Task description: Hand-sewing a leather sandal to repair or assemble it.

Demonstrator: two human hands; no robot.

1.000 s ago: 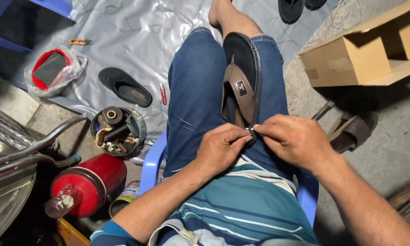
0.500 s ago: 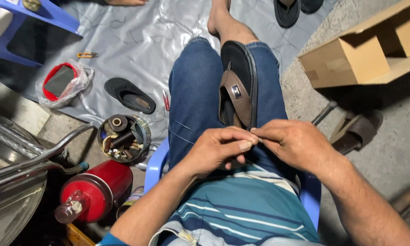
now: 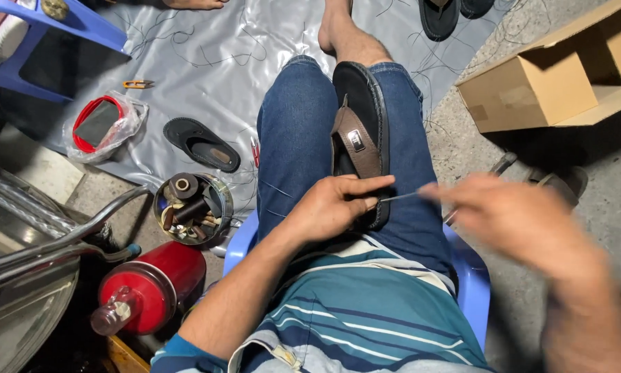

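Observation:
A dark sandal with a brown strap lies sole-up along my lap, between my blue-jeaned thighs. My left hand rests on the sandal's near end, fingers pressed against it. My right hand, blurred by motion, is out to the right with its fingers pinched on a thin needle or thread that runs back to the sandal under my left fingers.
A round tin of tools and spools and a red cylinder stand at my left. A loose black sandal, a red-rimmed bag and small scissors lie on the grey sheet. An open cardboard box sits right.
My right hand has pulled away to the right from my left hand, drawing the thread out. The view has tilted slightly down and left.

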